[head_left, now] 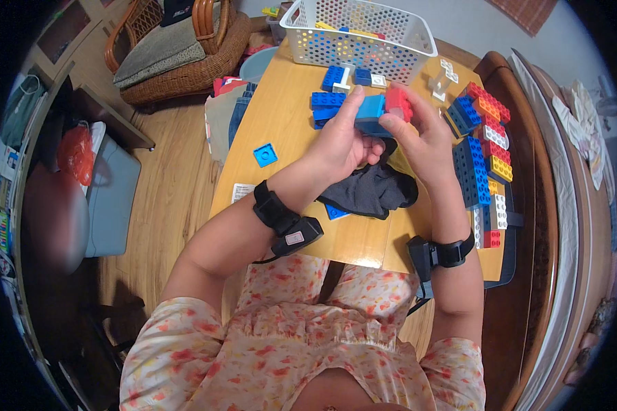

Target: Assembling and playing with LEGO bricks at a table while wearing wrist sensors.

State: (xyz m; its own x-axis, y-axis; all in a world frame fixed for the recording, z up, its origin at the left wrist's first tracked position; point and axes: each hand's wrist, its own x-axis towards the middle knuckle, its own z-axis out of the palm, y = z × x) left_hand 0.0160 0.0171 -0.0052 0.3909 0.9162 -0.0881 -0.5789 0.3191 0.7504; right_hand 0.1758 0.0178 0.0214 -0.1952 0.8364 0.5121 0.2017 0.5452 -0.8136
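Observation:
Above the far half of a wooden table (301,236), my left hand (346,140) is closed around a light blue toy brick (370,115). My right hand (421,133) pinches a red toy brick (397,103) against the right side of the blue one; whether the two are joined I cannot tell. Below my hands lies a dark grey cloth (373,190), partly over a blue flat piece (336,212). Blue bricks (325,101) lie just left of my left fingers. A square blue plate (264,155) rests farther left.
At the table's far edge stands a white perforated basket (360,48) with toy bricks inside. Several colourful bricks (483,164) line the right side, beside a wooden bed frame (528,226). A white brick piece (444,79) stands at the far right. Left is a wicker chair (178,58).

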